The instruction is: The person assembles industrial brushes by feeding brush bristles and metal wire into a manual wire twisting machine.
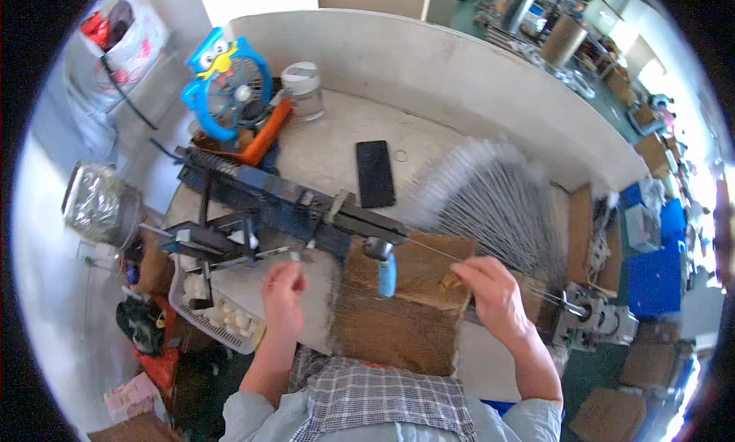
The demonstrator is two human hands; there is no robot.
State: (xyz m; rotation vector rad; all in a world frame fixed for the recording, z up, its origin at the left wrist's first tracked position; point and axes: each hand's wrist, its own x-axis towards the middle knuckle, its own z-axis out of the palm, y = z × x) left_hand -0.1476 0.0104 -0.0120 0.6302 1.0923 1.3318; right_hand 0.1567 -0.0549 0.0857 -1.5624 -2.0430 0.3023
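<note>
My left hand (283,296) is raised over the left part of the bench, fingers curled together. Whatever it may hold is too small and blurred to make out. It is close to the metal arm of a black bench fixture (291,205). My right hand (496,295) pinches a thin metal rod (436,251) that runs from the fixture's right end. Under those fingertips is a small tan piece (449,281), its kind unclear. A blue-handled lever (387,276) hangs from the fixture between my hands, over a worn brown board (394,331).
Thin wire rods with white bristly ends (498,201) fan out at the back right. A black phone (375,174), a lidded jar (303,91) and a blue toy-shaped fan (230,90) stand behind. A metal chuck (597,319) is at right; a white basket (222,331) holds pale pieces at left.
</note>
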